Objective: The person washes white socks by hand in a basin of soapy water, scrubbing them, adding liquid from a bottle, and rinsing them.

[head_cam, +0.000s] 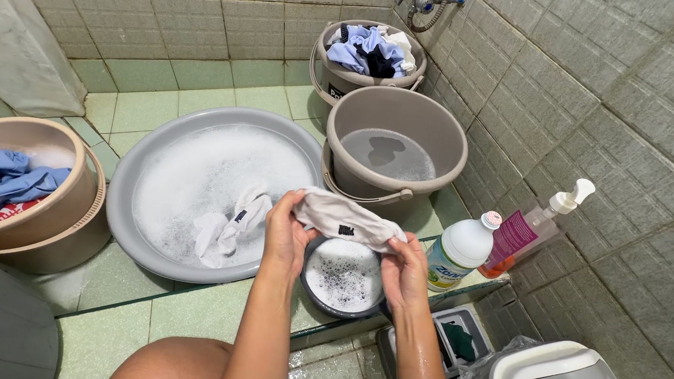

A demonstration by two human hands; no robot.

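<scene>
Both hands grip a wet white cloth (341, 218) stretched above the small soapy bowl (342, 276): left hand (285, 237) and right hand (404, 271) fingers closed on its ends. Risk: soapy fingers may slip, dropping the cloth onto the floor; suds may splash the white bottle (460, 251) nearby.

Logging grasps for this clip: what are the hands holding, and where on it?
Both hands grip one white cloth stretched over the small soapy bowl: left hand at its left end, right hand at its right end.
</scene>
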